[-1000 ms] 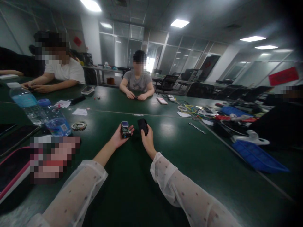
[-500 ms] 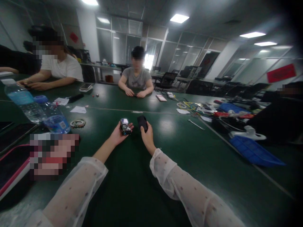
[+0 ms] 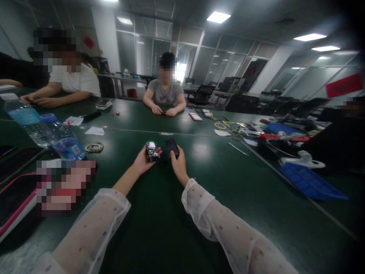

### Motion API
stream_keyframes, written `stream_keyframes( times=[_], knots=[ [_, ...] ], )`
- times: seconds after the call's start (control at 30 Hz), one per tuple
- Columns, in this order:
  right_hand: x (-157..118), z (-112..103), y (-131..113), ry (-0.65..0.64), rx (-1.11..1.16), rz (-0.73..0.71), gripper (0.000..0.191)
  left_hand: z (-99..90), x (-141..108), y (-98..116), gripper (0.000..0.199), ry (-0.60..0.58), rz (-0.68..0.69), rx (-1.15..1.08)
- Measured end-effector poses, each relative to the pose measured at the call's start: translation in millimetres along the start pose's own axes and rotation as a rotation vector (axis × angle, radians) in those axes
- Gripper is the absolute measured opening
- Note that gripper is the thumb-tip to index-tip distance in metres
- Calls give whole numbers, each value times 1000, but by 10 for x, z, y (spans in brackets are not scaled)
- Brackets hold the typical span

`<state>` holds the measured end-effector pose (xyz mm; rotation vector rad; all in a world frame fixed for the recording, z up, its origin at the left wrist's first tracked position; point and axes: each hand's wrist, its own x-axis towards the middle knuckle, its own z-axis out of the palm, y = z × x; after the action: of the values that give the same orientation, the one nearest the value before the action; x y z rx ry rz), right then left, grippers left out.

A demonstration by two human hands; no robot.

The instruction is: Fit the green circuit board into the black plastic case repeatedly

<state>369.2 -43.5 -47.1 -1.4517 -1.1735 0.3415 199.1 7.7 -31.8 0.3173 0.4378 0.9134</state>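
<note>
the board [image 3: 153, 153] is cradled in the upturned left hand [image 3: 140, 161], its fingers loosely curled around; the black case [image 3: 171, 147] is pinched in the right hand [image 3: 179, 163]. if the palm were tipped, the board could be dropped.

Both sleeves are sheer, whitish fabric scattered with small dark dots. The left sleeve [image 3: 94, 224] ends in a wide, loose cuff; the right sleeve [image 3: 225, 224] is gathered and creased, with a crumpled, see-through cuff [image 3: 198, 198].
</note>
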Motion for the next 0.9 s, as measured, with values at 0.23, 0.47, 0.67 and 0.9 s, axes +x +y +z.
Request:
stream_keyframes(
  times=[0.23, 0.47, 0.67, 0.9],
  knots=[
    [4, 10, 15, -7, -1, -27, 50, 34, -3, -4, 38, 30, 4, -9],
    [8, 18, 27, 0, -13, -29, 50, 23, -6, -1, 37, 13, 1, 1],
    [-1, -5, -17, -12, 1, -8, 51, 27, -20, -7, 39, 13, 4, 15],
    [19, 8, 28, -13, 45, 48, 48, 13, -9, -3, 40, -5, 1, 18]
  ],
)
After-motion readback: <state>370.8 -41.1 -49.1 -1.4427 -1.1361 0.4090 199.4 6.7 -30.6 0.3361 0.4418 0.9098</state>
